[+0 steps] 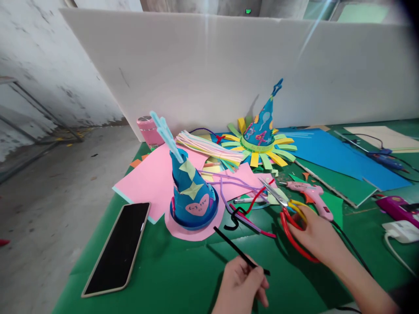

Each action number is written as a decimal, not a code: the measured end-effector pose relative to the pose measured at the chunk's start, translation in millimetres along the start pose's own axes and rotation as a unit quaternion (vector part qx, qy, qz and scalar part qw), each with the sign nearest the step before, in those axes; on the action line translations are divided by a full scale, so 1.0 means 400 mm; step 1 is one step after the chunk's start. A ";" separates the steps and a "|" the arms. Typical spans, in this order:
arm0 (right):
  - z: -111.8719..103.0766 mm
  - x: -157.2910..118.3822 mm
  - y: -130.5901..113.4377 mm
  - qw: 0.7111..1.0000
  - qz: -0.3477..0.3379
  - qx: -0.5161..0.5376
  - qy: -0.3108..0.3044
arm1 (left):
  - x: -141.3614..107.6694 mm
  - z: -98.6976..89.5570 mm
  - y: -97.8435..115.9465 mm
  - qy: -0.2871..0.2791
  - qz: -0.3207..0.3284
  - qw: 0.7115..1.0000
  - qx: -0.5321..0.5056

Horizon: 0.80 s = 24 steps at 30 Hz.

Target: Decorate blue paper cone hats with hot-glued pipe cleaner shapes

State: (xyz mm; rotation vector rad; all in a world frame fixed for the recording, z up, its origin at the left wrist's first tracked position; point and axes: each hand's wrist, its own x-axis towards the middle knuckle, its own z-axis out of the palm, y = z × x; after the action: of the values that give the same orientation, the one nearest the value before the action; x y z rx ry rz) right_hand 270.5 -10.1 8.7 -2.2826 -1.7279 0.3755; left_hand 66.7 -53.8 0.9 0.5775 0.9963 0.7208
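My left hand (242, 281), near the front edge, pinches a straight black pipe cleaner (231, 242) that points up and left. To the right, my right hand (309, 229) holds scissors (296, 235) with red and yellow handles, their blades slightly apart and pointing up-left. A curled black pipe cleaner (234, 218) lies between the hands and a blue cone hat (187, 192). That hat has pale stars, a pink heart and light blue stems on top, and stands on a pink paper disc (176, 230). Purple and red pipe cleaners (257, 198) lie beside it.
A phone (118, 248) lies at the left. Behind are a second cone hat (262, 124) with yellow and green strips, a bundle of pale pipe cleaners (209, 146) and a pink cup (149, 131). A pink glue gun (309, 194) and white charger (401, 231) are right.
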 end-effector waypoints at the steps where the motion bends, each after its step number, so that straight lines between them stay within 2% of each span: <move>1: 0.002 0.018 0.011 0.999 -0.011 -0.025 0.017 | 0.001 0.000 -0.011 -0.015 -0.007 1.000 0.018; 6: -0.004 0.055 0.044 0.984 -0.094 -0.133 0.071 | 0.003 -0.012 -0.014 -0.028 -0.001 0.998 0.054; 8: -0.011 0.051 0.026 0.978 -0.120 -0.140 0.102 | 0.002 -0.017 -0.002 -0.031 -0.001 0.998 0.054; 10: -0.011 0.043 -0.018 0.978 -0.153 -0.084 0.112 | 0.000 -0.020 0.004 -0.038 -0.006 0.998 0.054; 13: 0.007 0.037 -0.111 0.973 -0.227 0.028 0.032 | 0.001 -0.023 -0.002 -0.044 -0.010 0.997 0.055; 14: 0.016 0.037 -0.140 0.967 -0.252 0.036 0.001 | 0.001 -0.025 -0.006 -0.043 -0.009 0.998 0.053; 17: 0.039 0.045 -0.197 0.963 -0.266 0.021 -0.038 | -0.001 -0.037 -0.017 -0.035 -0.010 0.999 0.034; 21: 0.049 0.056 -0.206 0.961 -0.267 0.004 -0.073 | -0.008 -0.052 -0.014 -0.025 -0.019 0.999 0.015; 24: 0.038 0.059 -0.193 0.956 -0.277 0.049 -0.085 | -0.009 -0.054 -0.007 -0.032 -0.028 0.999 0.012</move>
State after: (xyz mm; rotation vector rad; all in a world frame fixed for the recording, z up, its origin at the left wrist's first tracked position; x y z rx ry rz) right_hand 201.8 33.5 20.3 -1.6367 -2.2739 0.5308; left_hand 46.9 -55.9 -8.3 0.5890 0.9588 0.6378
